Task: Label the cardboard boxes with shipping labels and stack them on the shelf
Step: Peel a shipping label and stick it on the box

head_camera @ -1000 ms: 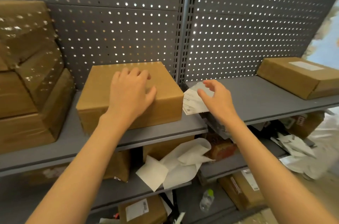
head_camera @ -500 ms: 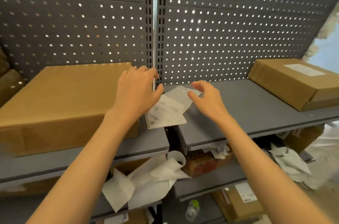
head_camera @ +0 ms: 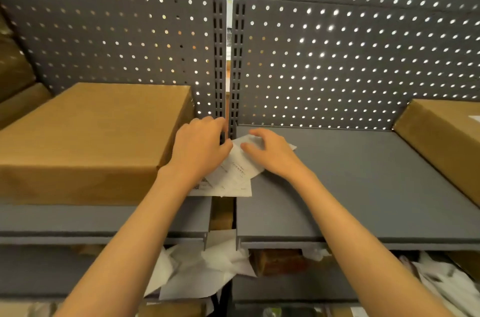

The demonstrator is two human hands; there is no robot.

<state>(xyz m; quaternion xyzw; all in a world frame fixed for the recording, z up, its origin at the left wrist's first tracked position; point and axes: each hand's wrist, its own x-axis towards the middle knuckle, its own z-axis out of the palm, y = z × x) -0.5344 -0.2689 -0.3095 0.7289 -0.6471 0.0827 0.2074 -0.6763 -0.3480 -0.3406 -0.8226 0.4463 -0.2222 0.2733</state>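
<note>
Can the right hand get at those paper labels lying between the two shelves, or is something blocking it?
Probably yes. The right hand already lies over the shipping labels, fingers spread, nothing between them. The left hand covers their left part, and the cardboard box sits off to the left, clear of the way.

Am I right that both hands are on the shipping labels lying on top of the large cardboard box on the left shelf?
Not quite: the head view shows the shipping labels lying on the shelf beside the large cardboard box, not on top. Both the left hand and right hand are on them.
</note>
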